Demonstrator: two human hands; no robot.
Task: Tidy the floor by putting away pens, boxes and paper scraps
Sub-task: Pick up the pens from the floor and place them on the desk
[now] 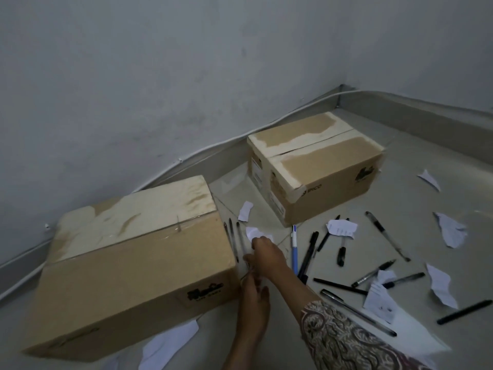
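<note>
Hands [257, 268] blurred beside box [128, 265].

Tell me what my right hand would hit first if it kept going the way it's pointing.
Most likely the paper scrap just past the right hand fingertips, which already seem to touch it. Beyond lies bare floor, then the far box. Depth is uncertain.
</note>
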